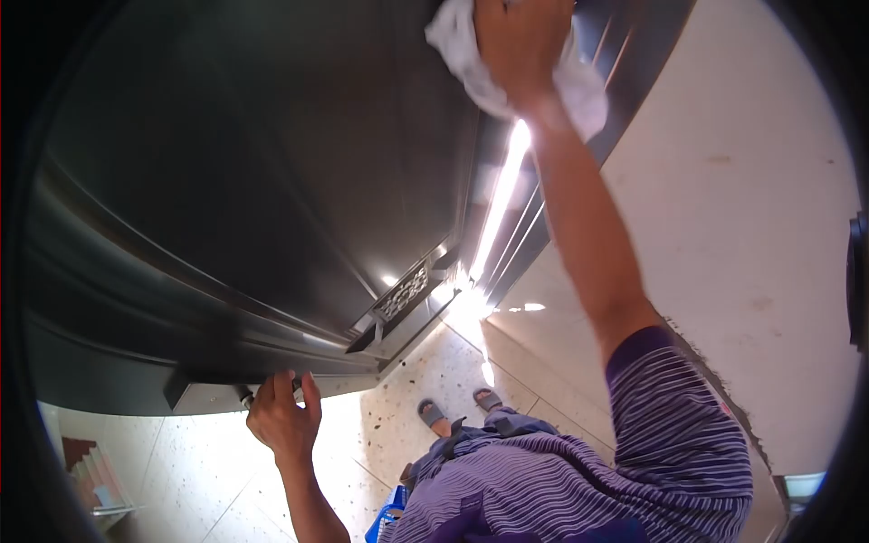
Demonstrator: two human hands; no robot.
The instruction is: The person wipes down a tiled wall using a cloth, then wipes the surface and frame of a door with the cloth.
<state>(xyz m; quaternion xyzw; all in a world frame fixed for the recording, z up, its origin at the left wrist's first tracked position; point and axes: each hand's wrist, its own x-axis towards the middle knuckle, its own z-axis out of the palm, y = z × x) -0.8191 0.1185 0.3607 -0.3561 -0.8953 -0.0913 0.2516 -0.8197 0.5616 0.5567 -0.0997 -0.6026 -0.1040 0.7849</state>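
A large dark metal door with ridged edges fills the upper left. My left hand is at its lower edge, fingers curled by a small knob on a metal plate. My right hand is raised at the top, pressing a white cloth near the dark frame, where bright light reflects. Part of the right hand is cut off by the top of the view. A slotted metal fitting sits at the door's corner, between the two hands.
A pale wall stands on the right. Below is a speckled tiled floor, with my sandalled feet on it. Items on a rack show at the lower left, and a blue object is beside my body.
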